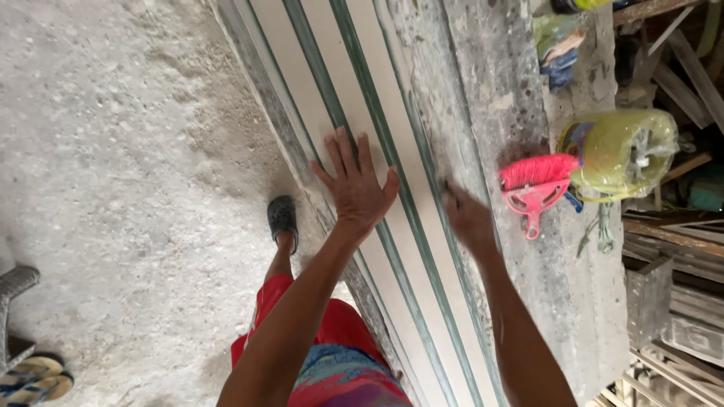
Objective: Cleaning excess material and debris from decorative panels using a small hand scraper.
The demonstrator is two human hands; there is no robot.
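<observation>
Hands are working a long ribbed moulding strip [354, 113] lying along the dusty workbench [528, 249]. Left hand [354, 185] is pressing flat on the strip, fingers spread, gripping nothing. Right hand [466, 218] is blurring at the strip's far edge; its grip cannot be told. Even downward pressure is advisable, keeping the strip steady. Beyond, a pink brush [537, 177] is lying beside a wrapped yellow bundle [622, 151].

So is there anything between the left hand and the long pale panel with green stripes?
Nothing visible: the left hand lies flat, fingers spread, directly on the long pale panel with green stripes. The right hand is blurred at its far edge.
</observation>
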